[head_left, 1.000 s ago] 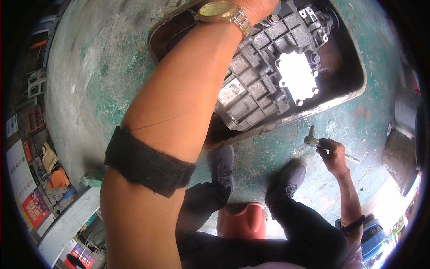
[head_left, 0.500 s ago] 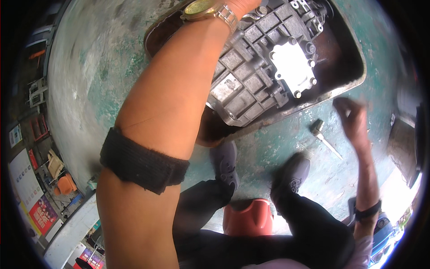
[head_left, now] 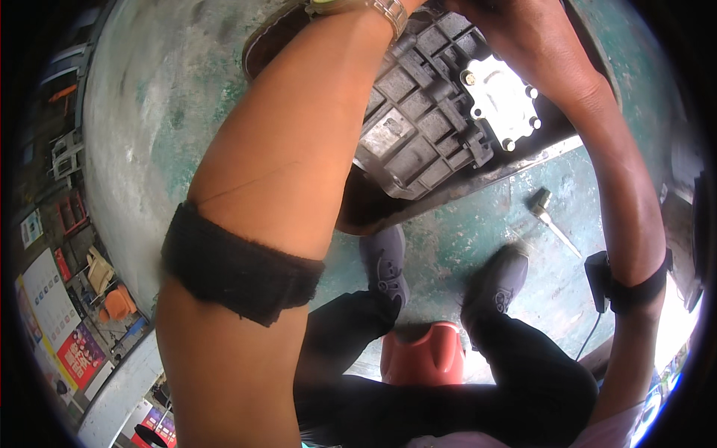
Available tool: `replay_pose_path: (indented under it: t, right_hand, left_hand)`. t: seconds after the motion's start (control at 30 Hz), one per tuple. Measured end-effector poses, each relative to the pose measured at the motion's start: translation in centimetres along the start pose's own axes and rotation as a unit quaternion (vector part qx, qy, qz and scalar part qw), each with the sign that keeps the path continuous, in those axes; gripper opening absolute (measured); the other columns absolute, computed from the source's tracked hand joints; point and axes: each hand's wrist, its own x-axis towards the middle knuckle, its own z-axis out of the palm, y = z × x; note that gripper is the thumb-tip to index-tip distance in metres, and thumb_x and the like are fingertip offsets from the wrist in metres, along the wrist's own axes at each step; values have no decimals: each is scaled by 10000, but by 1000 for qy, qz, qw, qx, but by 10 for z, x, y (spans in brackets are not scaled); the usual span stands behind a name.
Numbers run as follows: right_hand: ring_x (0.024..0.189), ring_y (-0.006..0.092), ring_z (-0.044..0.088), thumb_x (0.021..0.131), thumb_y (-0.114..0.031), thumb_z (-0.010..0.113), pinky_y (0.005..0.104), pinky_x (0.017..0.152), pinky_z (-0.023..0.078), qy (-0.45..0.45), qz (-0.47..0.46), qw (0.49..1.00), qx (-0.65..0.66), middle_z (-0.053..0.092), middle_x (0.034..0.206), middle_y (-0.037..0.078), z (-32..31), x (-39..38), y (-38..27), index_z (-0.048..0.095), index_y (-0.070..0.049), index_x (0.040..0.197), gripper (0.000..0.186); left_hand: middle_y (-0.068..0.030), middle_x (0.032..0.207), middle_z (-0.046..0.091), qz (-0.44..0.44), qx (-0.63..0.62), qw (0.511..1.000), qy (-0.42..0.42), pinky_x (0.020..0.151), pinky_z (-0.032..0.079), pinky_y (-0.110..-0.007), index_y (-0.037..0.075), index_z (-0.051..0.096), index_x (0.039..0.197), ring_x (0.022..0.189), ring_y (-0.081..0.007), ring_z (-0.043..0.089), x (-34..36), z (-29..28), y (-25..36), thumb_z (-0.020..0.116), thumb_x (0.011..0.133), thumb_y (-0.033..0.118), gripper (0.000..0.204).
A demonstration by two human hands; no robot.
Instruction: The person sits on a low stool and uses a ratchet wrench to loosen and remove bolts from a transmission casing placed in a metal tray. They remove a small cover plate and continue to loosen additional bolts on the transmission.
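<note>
A ribbed grey metal gearbox housing (head_left: 422, 112) lies in a dark metal tray (head_left: 515, 166). Bolts run around a bright, glare-washed cover plate (head_left: 499, 101) on its right side. My left arm reaches across the tray, and its wrist wears a metal-band watch (head_left: 392, 16). Only a sliver of my left hand (head_left: 415, 3) shows at the top edge; its fingers are out of the picture. Over the housing's far right part bends my right hand (head_left: 523, 37), close to my left. Its fingertips are cut off, so what either hand holds cannot be seen.
A socket wrench (head_left: 551, 215) lies on the worn green floor right of the tray. My shoes (head_left: 385, 261) are near the tray's front edge, with a red plastic stool (head_left: 423, 357) between my legs. Tools and a printed poster (head_left: 81, 351) line the left side.
My right hand has swung up from beside the tray, above the socket wrench, to the housing's far right. My left hand has slipped further past the top edge. The view has shifted slightly.
</note>
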Motion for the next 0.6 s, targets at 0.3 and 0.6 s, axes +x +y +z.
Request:
replay_pose_path:
  t: [0.3, 0.6]
  right_hand:
    - [737, 339, 717, 827, -22, 693, 403, 699, 574, -4, -34, 998, -53, 721, 828, 203, 4, -5, 5, 746, 13, 936, 126]
    - [655, 388, 679, 871, -73, 620, 458, 630, 552, -37, 26, 981, -189, 666, 710, 206, 9, -4, -11, 672, 11, 925, 112]
  left_hand:
    - [-187, 897, 741, 1, -11, 1000, -1, 833, 548, -509, 122, 789, 838, 920, -392, 705, -1, -2, 1, 518, 1002, 405, 424]
    - [-227, 983, 735, -12, -20, 999, -24, 858, 550, -502, 29, 778, 882, 964, -408, 703, -2, -8, 4, 515, 1007, 380, 456]
